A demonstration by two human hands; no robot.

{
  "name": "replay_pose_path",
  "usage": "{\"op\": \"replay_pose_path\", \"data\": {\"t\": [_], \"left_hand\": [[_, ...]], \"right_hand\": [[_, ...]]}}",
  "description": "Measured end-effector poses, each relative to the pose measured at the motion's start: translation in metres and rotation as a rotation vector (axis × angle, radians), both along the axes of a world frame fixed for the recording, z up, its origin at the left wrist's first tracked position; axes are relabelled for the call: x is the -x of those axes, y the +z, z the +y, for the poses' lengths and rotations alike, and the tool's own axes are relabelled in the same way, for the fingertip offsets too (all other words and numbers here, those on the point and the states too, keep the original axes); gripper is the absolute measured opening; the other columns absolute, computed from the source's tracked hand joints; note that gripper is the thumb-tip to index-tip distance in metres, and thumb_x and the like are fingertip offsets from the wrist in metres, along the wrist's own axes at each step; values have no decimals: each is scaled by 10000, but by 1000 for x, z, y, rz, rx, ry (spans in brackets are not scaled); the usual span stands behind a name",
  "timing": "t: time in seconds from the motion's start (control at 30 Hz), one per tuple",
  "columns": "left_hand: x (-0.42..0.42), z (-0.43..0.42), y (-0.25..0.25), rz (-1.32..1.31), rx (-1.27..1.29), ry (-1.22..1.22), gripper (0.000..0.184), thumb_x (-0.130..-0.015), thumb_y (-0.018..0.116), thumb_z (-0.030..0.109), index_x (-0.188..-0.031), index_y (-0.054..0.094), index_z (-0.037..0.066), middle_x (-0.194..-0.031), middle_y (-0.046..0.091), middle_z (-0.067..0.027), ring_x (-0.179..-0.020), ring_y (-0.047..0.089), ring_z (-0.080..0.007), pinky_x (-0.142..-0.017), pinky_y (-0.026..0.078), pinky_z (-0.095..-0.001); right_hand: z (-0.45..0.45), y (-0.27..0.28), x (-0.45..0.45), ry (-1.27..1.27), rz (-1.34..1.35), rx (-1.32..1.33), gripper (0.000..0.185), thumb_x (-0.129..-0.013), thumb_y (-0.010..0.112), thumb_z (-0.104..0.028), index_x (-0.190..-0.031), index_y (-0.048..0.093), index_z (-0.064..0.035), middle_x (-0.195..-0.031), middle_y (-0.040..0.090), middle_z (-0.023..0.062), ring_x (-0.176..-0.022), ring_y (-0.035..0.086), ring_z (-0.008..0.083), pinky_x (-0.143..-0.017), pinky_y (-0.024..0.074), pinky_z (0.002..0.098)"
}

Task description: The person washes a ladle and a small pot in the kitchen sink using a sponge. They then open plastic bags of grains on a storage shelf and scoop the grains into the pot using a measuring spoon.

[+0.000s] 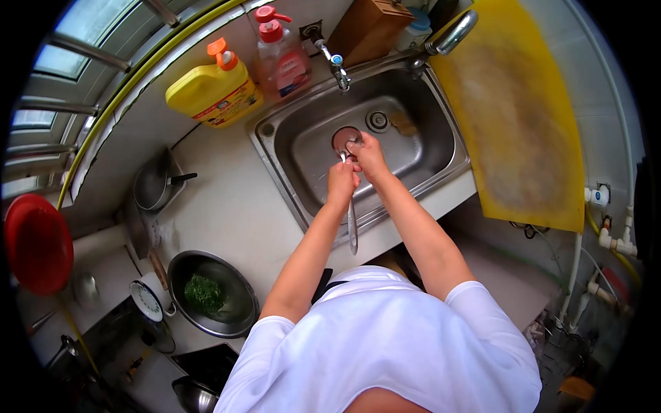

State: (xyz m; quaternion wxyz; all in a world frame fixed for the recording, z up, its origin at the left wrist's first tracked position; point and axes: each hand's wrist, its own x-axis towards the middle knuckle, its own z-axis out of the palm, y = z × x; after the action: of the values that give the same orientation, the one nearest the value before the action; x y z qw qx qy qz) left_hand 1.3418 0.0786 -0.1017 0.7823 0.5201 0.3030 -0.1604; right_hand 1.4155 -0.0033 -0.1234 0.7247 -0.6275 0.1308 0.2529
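"Hands first: what is each one gripping?"

"Left hand is curled round a long metal utensil, its flat end pointing back toward the body. Right hand pinches the edge of a round pinkish thing. Whether its fingers also hold the utensil, I can't tell."

"And where exactly is that round piece?"

"Held over the sink, just beyond the left hand's knuckles. I can't make out whether it is a lid, a dish or something else."

"So how would you handle the two together well?"

"Pinch the round piece firmly by its rim, since wet fingers could let it slip. Grip the utensil close to its working end for control, and move it in short, light strokes. Both belong low over the sink, so any drips land inside."

"Anything farther off to mind?"

"Beyond the hands is the drain, with a brownish patch beside it that I can't identify. Past that, the small tap juts over the far edge; lifted knuckles could knock it. The pump bottle stands behind the rim."
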Motion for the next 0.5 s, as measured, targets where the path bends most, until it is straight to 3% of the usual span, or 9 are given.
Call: {"op": "replay_pose_path", "data": {"t": [0.07, 0.13, 0.17, 0.27, 0.33, 0.4, 0.43, 0.5], "left_hand": [[2, -7, -7, -32, -19, -9, 312, -979, 366, 292, -848, 555, 82, -523, 442, 37, -415, 344, -67, -404, 265, -228], [0, -5, -8, -17, 250, 11, 349, -990, 356, 345, -886, 565, 86, -543, 421, 49, -446, 344, -59, -446, 302, -233], [0, -3, -9, 39, 360, 15, 360, -988, 363, 377, -975, 576, 87, -565, 406, 58, -474, 346, -57, -491, 334, -238], [-4, 5, -21, 11, 557, -18, 363, -985, 371, 392, -1037, 572, 94, -573, 407, 62, -476, 340, -50, -512, 349, -256], [-11, 5, -21, 45, 488, 21, 351, -982, 382, 389, -1053, 571, 101, -575, 404, 64, -482, 341, -47, -512, 345, -247], [-18, 4, -17, 77, 416, 60, 341, -980, 393, 385, -1069, 571, 108, -577, 401, 66, -488, 343, -43, -513, 341, -237], [-23, 5, -9, 99, 328, 62, 321, -971, 431, 349, -1061, 588, 84, -583, 414, 67, -499, 362, -40, -524, 363, -216], [-33, 9, -13, 118, 227, 65, 300, -963, 468, 312, -1053, 604, 60, -589, 426, 67, -509, 380, -38, -535, 384, -195]], "right_hand": [[-2, 7, 0, -25, -50, 116, 83, -846, 573, -71, -903, 580, -11, -694, 597, 64, -529, 581, 114, -398, 472, 247], [-7, 7, -5, -6, -51, 198, 119, -873, 589, -139, -890, 570, -23, -658, 577, 52, -503, 561, 104, -403, 498, 238], [-10, 8, -7, -64, -9, 113, 172, -877, 604, -181, -858, 575, -13, -633, 575, 56, -485, 559, 115, -407, 527, 267], [-20, -6, -15, -40, 4, 84, 209, -870, 625, -209, -834, 582, -7, -638, 577, 62, -495, 567, 124, -403, 527, 259], [-26, -17, -21, -42, -25, 66, 257, -866, 642, -244, -810, 585, 1, -635, 585, 67, -507, 578, 123, -429, 518, 248], [-41, -29, -36, 142, -52, 84, 270, -817, 688, -251, -842, 631, 12, -783, 631, 121, -693, 638, 200, -650, 557, 336], [-52, -43, -43, 137, -53, 78, 270, -817, 688, -251, -842, 631, 12, -783, 631, 121, -693, 638, 200, -650, 557, 336], [-79, -75, -61, 288, -644, 802, 260, -777, 701, -255, -980, 669, -96, -1118, 589, 142, -1065, 556, 259, -939, 436, 399]]}}
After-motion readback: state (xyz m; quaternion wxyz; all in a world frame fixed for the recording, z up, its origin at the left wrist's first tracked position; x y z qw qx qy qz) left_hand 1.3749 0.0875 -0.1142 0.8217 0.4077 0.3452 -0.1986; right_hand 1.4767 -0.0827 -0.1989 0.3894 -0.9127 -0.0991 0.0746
